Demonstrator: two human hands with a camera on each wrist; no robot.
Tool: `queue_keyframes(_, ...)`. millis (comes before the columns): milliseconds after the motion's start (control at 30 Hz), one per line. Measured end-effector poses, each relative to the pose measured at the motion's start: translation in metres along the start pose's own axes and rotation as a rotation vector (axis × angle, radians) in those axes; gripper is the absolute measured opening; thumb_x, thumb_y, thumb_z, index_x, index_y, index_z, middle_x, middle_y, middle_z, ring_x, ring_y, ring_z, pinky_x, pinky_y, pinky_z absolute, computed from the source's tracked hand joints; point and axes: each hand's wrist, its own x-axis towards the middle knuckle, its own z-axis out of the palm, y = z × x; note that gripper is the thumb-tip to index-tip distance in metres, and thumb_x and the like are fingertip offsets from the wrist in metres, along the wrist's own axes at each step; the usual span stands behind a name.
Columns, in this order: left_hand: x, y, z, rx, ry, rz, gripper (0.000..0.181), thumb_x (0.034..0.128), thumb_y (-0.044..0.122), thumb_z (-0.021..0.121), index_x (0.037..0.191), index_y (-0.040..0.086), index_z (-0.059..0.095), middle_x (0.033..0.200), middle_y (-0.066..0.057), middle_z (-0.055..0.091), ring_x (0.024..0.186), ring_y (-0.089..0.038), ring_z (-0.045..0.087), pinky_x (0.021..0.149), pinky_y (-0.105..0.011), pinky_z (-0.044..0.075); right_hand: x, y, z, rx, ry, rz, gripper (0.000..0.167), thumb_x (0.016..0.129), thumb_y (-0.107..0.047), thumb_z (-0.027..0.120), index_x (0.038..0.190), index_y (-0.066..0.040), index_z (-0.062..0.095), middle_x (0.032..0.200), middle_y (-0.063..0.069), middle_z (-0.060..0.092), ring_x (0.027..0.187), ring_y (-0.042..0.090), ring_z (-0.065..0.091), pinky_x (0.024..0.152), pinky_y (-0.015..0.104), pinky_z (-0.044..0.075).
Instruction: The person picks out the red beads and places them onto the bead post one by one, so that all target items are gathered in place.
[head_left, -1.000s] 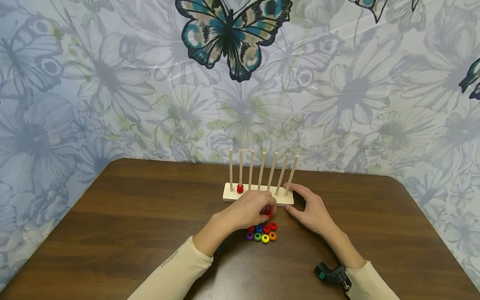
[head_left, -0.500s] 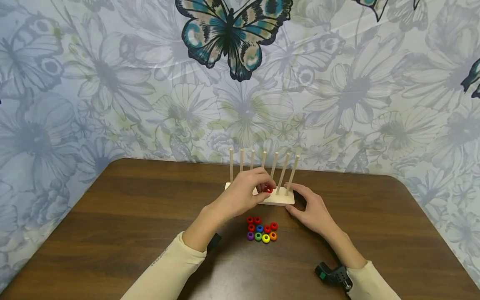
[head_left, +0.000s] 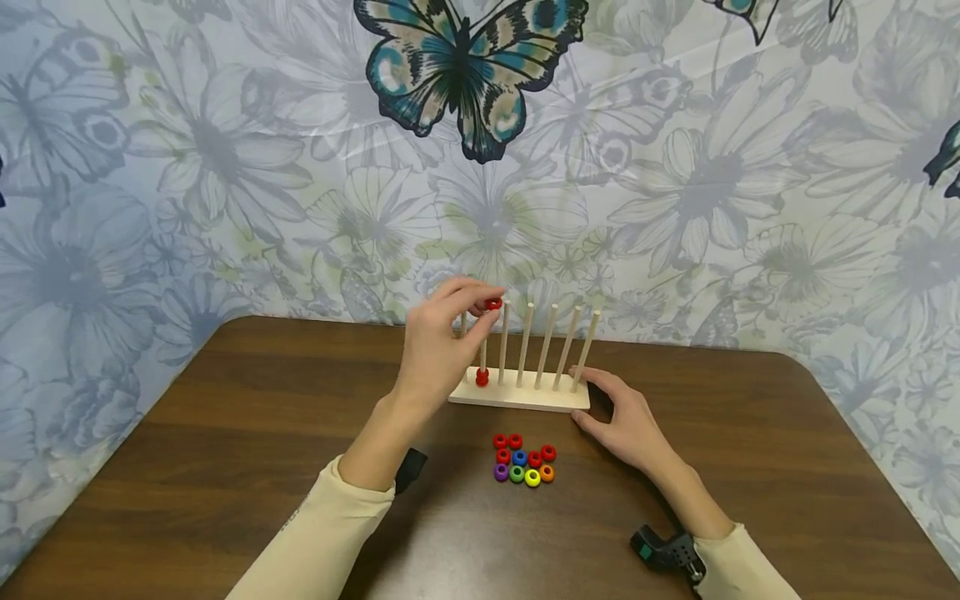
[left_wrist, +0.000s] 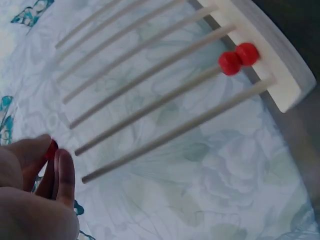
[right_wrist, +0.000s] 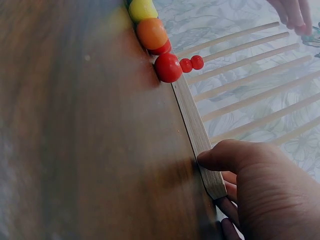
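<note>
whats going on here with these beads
A person's left grip pinches a round red bead near the tops of seven thin pale wooden pegs, not yet threaded. The right grip holds the right end of their pale rectangular wooden base. Two round red beads sit on the second peg from the left; ten loose multicoloured beads lie on the brown wooden table.

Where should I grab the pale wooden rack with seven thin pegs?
Probably the left end of its flat base, coming from the left, thumb in front and fingers behind. It's low and wide, sturdier-looking than the slim pegs, and the person's right hand holds the other end.
</note>
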Motion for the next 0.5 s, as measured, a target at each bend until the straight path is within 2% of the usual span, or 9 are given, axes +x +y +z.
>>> queue_keyframes(100,-0.001,-0.006,0.000,0.022,0.076,-0.012,0.022,0.0889,-0.002,0.081,0.110,0.004,0.081,0.104,-0.007,0.076,0.085,-0.020,0.067,0.075,-0.033,0.056,-0.001,0.000,0.000,-0.001,-0.001,0.003,0.060,0.092,-0.016,0.081,0.148,-0.019,0.060,0.153,0.009,0.058,0.145,0.037,0.051,0.116,0.061,0.041)
queue_keyframes(167,-0.002,-0.010,0.000,0.041,0.103,-0.020,0.021,0.0889,-0.002,0.081,0.109,0.004,0.081,0.103,-0.007,0.077,0.085,-0.023,0.063,0.074,-0.033,0.053,-0.001,0.000,0.001,0.000,-0.001,0.001,0.060,0.092,-0.016,0.081,0.148,-0.019,0.060,0.153,0.009,0.058,0.145,0.037,0.051,0.116,0.062,0.041)
queue_keyframes(300,-0.004,-0.013,0.001,0.088,0.106,-0.028,0.019,0.0901,0.002,0.082,0.109,0.006,0.082,0.104,-0.007,0.079,0.085,-0.024,0.057,0.072,-0.026,0.043,-0.001,0.000,0.000,0.003,0.001,-0.001,0.060,0.092,-0.015,0.081,0.148,-0.018,0.060,0.153,0.010,0.058,0.145,0.038,0.051,0.116,0.063,0.041)
queue_keyframes(500,-0.002,-0.014,0.002,0.098,0.112,-0.015,0.020,0.0898,0.004,0.083,0.109,0.008,0.083,0.103,-0.006,0.080,0.083,-0.022,0.053,0.069,-0.022,0.037,0.000,0.000,-0.001,0.000,-0.002,0.001,0.060,0.092,-0.016,0.081,0.148,-0.018,0.060,0.153,0.009,0.058,0.145,0.036,0.051,0.116,0.062,0.041)
